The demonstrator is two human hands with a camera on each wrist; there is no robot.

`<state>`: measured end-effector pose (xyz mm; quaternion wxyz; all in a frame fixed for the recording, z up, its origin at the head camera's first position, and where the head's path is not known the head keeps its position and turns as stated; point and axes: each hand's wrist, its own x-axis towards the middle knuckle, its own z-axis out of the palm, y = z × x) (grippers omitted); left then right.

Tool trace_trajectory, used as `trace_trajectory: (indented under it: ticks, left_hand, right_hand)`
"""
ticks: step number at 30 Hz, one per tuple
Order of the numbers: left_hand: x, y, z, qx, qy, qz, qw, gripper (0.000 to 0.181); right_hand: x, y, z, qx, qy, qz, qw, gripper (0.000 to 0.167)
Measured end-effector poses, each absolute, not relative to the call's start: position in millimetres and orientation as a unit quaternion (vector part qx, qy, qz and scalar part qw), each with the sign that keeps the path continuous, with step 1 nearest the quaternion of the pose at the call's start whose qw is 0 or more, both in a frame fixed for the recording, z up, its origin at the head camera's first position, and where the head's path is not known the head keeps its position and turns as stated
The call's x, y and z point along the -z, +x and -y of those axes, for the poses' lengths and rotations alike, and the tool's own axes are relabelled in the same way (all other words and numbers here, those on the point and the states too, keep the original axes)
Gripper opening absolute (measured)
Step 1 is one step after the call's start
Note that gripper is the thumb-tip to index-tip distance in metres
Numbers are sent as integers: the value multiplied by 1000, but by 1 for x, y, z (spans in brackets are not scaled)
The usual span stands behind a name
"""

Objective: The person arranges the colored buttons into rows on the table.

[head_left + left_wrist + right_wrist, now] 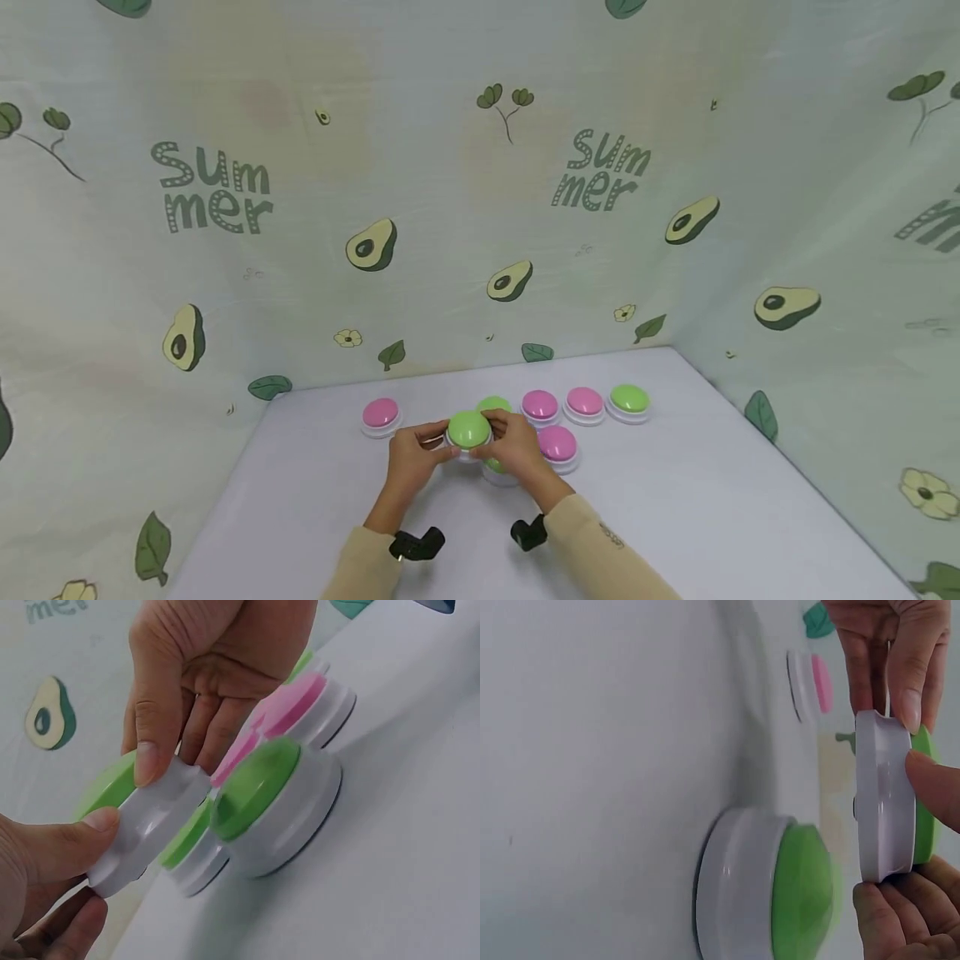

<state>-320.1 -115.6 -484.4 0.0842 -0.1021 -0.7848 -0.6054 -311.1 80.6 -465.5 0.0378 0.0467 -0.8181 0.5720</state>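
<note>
A push button with a green dome (468, 428) and a white round base is held off the table between both hands. My left hand (412, 458) grips its left side, and my right hand (519, 450) grips its right side. In the left wrist view, the thumbs press the white rim (161, 814) near the dome. Beneath my right hand stands a second green button (259, 787), partly hidden in the head view. Behind the held one sits another green button (494, 403). A pink button (558, 443) lies just right of my right hand.
Along the back of the white table (300, 500) stand a pink button (540, 405), another pink button (585, 401) and a green button (629, 398). A lone pink button (381, 412) is left of the hands. A printed curtain (435, 183) borders the table's back and sides.
</note>
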Motion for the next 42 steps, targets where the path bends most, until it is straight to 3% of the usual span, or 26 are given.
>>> trace_trajectory:
  ticks: [11, 26, 34, 42]
  left_hand:
    - [481, -327, 40, 613, -138, 774, 78, 45]
    - [486, -328, -42, 629, -173, 753, 88, 37]
    - [485, -318, -70, 619, -174, 765, 33, 50]
    - [492, -310, -98, 555, -231, 797, 47, 66]
  right_hand:
    - [457, -301, -149, -567, 0, 819, 81, 69]
    - [457, -289, -219, -562, -56, 821, 88, 69]
    - [463, -287, -242, -546, -91, 828, 91, 72]
    - [467, -286, -262, -532, -107, 835, 91, 74]
